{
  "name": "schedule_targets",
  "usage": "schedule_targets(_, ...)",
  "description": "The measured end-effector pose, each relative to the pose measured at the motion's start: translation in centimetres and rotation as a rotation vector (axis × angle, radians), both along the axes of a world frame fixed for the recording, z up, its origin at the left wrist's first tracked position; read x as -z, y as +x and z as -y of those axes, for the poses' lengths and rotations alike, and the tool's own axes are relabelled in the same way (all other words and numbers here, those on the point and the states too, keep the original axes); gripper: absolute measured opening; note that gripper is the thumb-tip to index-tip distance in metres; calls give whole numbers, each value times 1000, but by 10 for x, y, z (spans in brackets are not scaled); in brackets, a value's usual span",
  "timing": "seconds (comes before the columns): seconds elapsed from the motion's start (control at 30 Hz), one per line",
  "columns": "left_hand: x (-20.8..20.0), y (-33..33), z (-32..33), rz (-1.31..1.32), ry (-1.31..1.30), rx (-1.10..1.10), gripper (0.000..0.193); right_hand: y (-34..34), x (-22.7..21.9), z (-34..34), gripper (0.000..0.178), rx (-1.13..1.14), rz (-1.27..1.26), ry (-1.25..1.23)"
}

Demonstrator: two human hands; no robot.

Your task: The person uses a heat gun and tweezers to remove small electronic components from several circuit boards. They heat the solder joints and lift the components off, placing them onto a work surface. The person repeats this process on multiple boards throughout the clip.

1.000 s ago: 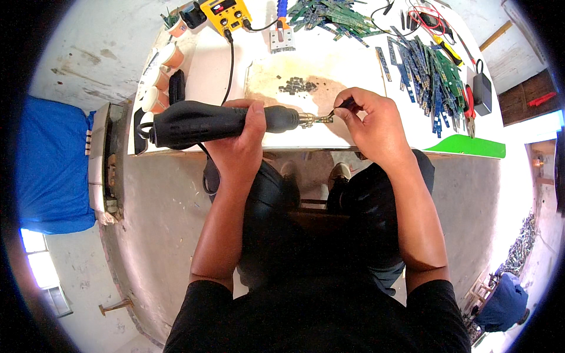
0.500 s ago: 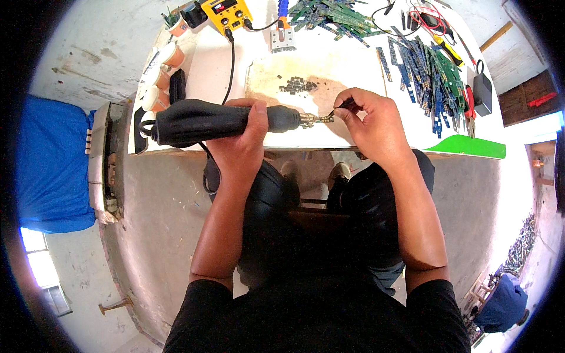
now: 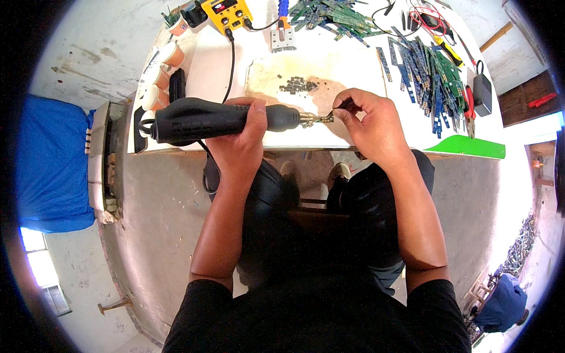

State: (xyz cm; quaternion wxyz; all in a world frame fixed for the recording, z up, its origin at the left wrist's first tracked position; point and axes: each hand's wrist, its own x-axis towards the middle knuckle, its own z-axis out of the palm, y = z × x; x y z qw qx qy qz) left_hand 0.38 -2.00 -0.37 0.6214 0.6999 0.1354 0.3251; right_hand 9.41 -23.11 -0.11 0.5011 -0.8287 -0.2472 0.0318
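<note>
My left hand (image 3: 242, 134) is closed around a black hot air gun (image 3: 194, 122), which lies level and points right. Its metal nozzle (image 3: 306, 119) is close to a small circuit board strip (image 3: 324, 119) near the table's front edge. From the right, my right hand (image 3: 376, 122) pinches dark tweezers (image 3: 346, 106), their tips reaching down to the strip. Whether the tips touch a part on it is too small to tell. Just beyond lies a scatter of small dark chips (image 3: 298, 86) on a stained board (image 3: 265, 79).
A yellow control unit (image 3: 226, 15) stands at the back left, its black cable (image 3: 230, 70) running forward. Paper cups (image 3: 156, 98) line the left edge. Circuit board strips are heaped at the back (image 3: 329, 16) and right (image 3: 432, 76), near red-handled pliers (image 3: 470, 109) and a black adapter (image 3: 482, 94).
The hot air gun and its nozzle have shifted very slightly. Both hands keep their grips, and everything else stays put.
</note>
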Motion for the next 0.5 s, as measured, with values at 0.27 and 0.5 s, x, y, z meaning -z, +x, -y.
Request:
schedule_targets(0.27,3,0,-2,-7,95,-6,18,0,0,0,13,-2,7,-1)
schedule_targets(0.5,1,0,-1,-18,11,-19,14,0,-1,0,13,-5,-3,-8)
